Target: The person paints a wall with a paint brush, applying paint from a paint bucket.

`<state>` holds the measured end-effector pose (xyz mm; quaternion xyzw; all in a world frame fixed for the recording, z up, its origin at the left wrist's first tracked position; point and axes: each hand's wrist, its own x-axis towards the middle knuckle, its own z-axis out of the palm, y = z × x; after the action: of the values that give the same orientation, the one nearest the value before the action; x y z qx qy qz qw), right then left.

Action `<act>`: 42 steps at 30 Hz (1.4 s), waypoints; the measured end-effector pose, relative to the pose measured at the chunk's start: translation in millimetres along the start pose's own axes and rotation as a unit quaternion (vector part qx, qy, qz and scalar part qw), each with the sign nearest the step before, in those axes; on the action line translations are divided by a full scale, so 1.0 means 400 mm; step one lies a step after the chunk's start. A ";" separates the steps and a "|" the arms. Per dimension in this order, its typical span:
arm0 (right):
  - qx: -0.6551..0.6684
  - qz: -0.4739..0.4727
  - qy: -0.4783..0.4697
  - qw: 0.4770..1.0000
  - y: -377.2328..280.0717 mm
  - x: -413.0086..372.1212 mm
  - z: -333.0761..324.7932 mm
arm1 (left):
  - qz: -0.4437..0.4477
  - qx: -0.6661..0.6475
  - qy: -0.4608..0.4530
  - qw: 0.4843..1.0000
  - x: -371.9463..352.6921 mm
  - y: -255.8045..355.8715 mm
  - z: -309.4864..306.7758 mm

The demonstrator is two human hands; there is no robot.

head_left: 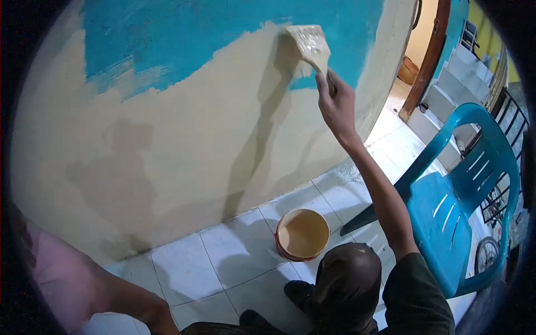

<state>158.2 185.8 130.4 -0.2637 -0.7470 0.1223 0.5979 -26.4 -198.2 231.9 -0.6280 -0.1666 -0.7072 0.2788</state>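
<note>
My right hand (338,103) is closed around the handle of a wide paintbrush (315,50), raised in front of the wall. Its bristles are coated in wet cream paint. They overlap the upper edge of the cream area on the wall (184,151), where it meets the turquoise paint (167,33). Just below the brush, a streaky cream patch runs into the turquoise. On the floor below sits a bucket (303,234) with cream paint inside. My left hand is out of the frame.
A turquoise plastic chair (441,223) stands close to my right arm. At the left edge another person in a pink top (61,273) is partly visible. White tiles (240,245) cover the floor. A doorway (421,44) and white steps (455,84) lie at the upper right.
</note>
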 end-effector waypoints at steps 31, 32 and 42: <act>-0.183 -0.080 -0.056 0.978 -0.047 -0.112 -0.039 | -0.048 -0.032 0.125 0.990 0.033 -0.003 0.045; -0.162 -0.115 -0.005 0.980 -0.056 -0.077 -0.037 | -0.050 -0.047 0.242 0.968 0.051 -0.002 0.096; -0.159 -0.069 -0.076 0.982 0.013 -0.168 -0.010 | -0.017 0.045 0.048 0.998 0.043 0.006 0.060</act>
<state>173.0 153.4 73.3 -0.2928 -0.8165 -0.0203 0.4972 -6.8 -189.2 252.4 -0.5777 -0.1950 -0.7327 0.3024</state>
